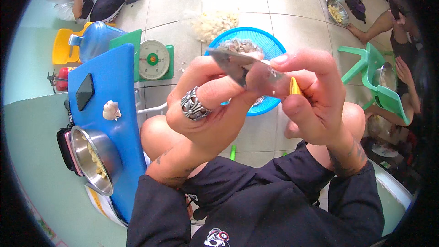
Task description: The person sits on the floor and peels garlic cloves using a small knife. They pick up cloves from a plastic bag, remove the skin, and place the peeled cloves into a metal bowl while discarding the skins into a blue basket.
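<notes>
My right hand (315,99) grips a small knife by its yellow handle (294,86). The knife's broad metal blade (236,67) points left, across the fingers of my left hand (209,106), which wears a wide silver ring. Behind the blade, my left fingers are curled around what looks like a garlic clove (265,62); only a small pale bit shows at the blade's upper edge. Below both hands is a blue plastic basket (277,46), holding a clear plastic bag (240,45) of brownish pieces. The hands hide much of the basket.
On the blue table (127,137) at left are a garlic bulb (111,110), a dark phone-like slab (85,92) and a steel bowl (111,164) of peeled cloves. Beyond stand a dial scale (154,60) and a bag of cloves (216,24). Other people sit far left and right.
</notes>
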A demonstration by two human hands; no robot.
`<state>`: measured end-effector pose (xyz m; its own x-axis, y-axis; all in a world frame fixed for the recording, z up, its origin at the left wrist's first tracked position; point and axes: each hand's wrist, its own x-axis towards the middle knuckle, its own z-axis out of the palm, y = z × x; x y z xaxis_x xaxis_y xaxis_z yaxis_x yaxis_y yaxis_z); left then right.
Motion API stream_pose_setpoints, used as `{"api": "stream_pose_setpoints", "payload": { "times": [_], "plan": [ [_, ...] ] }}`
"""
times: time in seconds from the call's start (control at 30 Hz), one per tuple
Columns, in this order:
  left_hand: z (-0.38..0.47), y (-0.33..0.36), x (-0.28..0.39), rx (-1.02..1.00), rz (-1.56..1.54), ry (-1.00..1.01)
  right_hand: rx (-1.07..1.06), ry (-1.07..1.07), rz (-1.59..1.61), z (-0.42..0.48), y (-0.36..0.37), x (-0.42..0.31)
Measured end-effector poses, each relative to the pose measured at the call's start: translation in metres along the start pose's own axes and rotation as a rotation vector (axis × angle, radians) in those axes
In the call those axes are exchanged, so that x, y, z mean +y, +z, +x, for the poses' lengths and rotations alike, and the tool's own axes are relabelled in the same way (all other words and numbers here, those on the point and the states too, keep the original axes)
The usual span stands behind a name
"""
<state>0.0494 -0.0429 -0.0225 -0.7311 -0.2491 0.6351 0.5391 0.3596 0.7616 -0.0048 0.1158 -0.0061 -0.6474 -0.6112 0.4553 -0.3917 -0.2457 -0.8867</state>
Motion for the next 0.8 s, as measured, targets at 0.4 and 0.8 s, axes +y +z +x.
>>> {"api": "stream_pose_setpoints", "payload": {
  "times": [0.4,0.8],
  "plan": [
    [0.0,0.006,0.005,0.075,-0.074,0.01,-0.004,-0.052,-0.03,0.0,-0.001,0.003],
    [-0.003,0.004,0.009,0.029,-0.073,-0.031,0.043,-0.025,-0.074,-0.006,0.0,0.005]
  ]
}}
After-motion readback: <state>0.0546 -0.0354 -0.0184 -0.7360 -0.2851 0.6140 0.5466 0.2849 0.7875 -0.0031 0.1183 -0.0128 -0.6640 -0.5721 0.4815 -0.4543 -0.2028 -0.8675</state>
